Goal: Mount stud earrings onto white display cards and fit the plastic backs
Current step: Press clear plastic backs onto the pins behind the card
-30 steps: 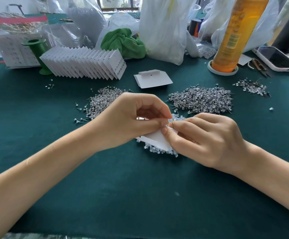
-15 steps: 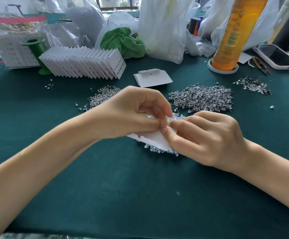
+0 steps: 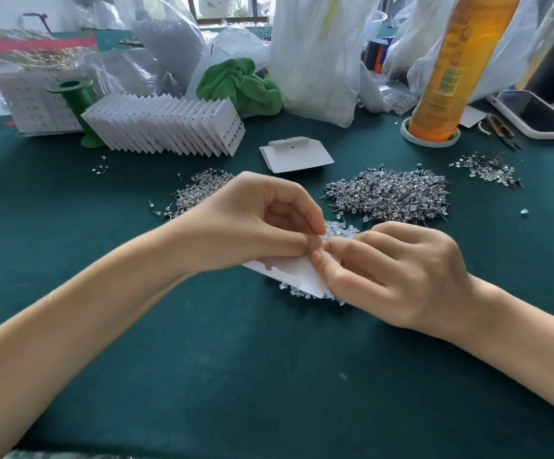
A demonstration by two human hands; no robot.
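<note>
I see both forearms angling in from the lower corners, meeting at frame centre. The left hand curls its fingers, thumb and forefinger pinched on the top edge of a white card. The right hand pinches the same edge from the right, its grip closed tight. The card slants over a pile of clear backs on the tabletop. Whatever sits between the fingertips is too small to make out.
</note>
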